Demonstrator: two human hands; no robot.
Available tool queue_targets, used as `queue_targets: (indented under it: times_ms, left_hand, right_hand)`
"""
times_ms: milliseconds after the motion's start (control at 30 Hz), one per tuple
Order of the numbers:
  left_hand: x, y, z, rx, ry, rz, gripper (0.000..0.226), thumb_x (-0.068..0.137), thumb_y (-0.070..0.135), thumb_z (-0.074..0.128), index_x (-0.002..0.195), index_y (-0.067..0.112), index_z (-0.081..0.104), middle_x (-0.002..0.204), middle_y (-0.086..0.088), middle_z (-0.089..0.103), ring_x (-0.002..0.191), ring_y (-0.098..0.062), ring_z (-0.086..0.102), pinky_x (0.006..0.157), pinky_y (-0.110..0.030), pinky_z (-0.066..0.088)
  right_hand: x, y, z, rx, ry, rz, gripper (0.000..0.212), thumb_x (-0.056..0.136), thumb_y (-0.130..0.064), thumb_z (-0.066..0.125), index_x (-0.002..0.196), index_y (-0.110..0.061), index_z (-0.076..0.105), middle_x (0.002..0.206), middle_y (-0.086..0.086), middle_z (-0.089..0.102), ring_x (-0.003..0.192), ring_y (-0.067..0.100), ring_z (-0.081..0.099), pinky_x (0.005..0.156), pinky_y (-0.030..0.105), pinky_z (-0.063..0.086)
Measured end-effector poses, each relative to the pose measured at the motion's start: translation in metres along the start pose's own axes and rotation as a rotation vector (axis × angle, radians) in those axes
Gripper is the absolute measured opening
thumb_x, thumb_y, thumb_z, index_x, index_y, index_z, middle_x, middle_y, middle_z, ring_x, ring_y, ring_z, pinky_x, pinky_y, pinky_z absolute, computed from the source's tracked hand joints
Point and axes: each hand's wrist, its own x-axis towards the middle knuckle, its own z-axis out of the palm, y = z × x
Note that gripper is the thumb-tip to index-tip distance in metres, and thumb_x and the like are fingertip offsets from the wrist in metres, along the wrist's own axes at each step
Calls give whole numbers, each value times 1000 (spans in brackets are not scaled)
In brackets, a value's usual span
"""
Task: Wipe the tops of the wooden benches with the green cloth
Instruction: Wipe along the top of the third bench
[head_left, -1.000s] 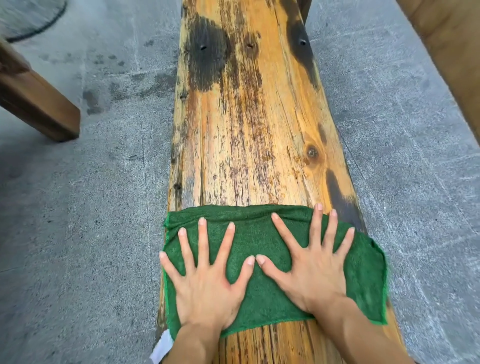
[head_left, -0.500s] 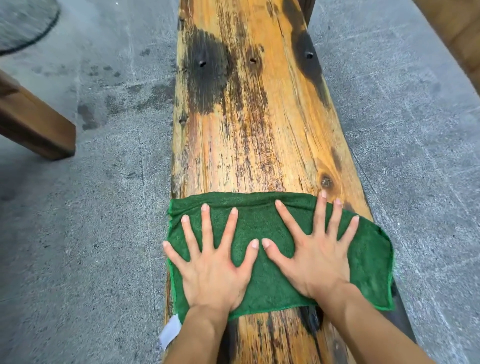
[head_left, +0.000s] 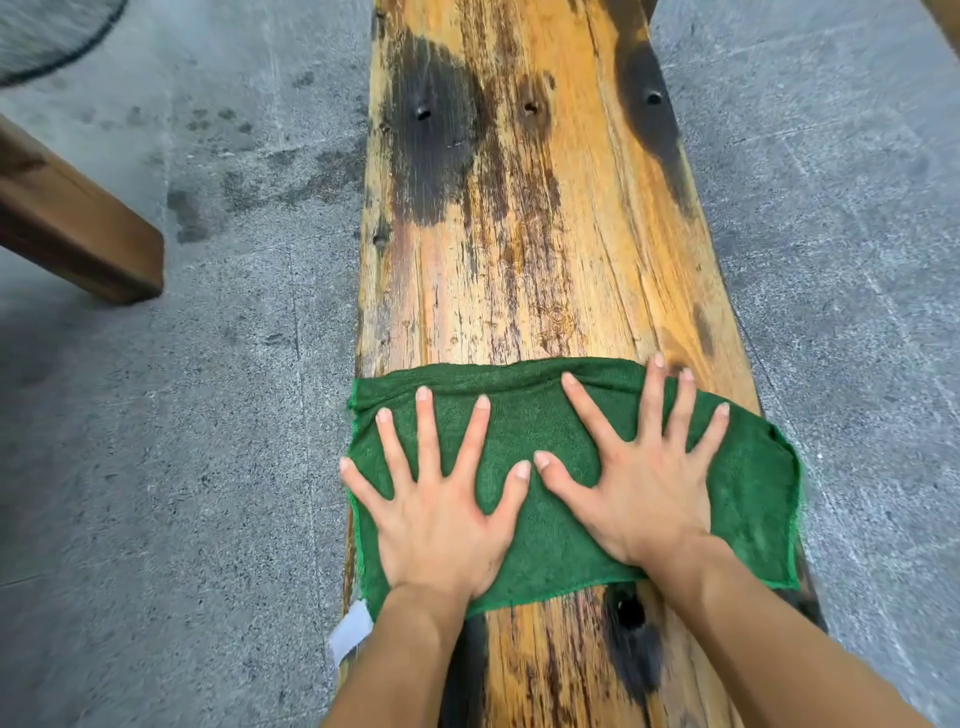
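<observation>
We count one green cloth (head_left: 550, 431), two hands on it, a left hand (head_left: 441, 525) and a right hand (head_left: 647, 493), one long wooden bench (head_left: 519, 270), one other wooden beam (head_left: 78, 234) at the left, three small dark holes (head_left: 423, 113) in a row, and one white tag (head_left: 352, 631).

No words, numbers, brand marks or signs could be read anywhere in the view. The only thing resembling a label was a small white tag (head_left: 351, 630) at the near left corner of the green cloth (head_left: 550, 499), hanging just past the left edge of the wooden surface (head_left: 519, 260). Its visible face looked plain white; it was small and seen at an angle, so any print on it may simply have been too fine to make out. The dark patches on the wood were stains and knots, not lettering.
</observation>
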Motion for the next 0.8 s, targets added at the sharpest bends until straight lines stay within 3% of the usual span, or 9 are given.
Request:
queue_targets:
  times_ms: [533, 800]
  left_hand:
    - [51, 9, -9, 13, -6, -21, 73, 94, 83, 13, 160, 54, 0, 174, -2, -9, 159, -40, -8, 113, -81, 9]
    - [87, 15, -20, 14, -27, -52, 73, 91, 84, 7, 157, 57, -12, 172, 0, -21, 157, -39, -19, 115, -79, 2]
  right_hand:
    - [65, -4, -12, 6, -50, -38, 85, 81, -98, 7, 155, -62, -15, 171, 24, -20, 157, 49, -17, 118, 77, -8]
    - [105, -7, -18, 9, -57, -55, 83, 82, -97, 5, 154, -63, -18, 170, 23, -22, 157, 49, -18, 117, 77, -10]
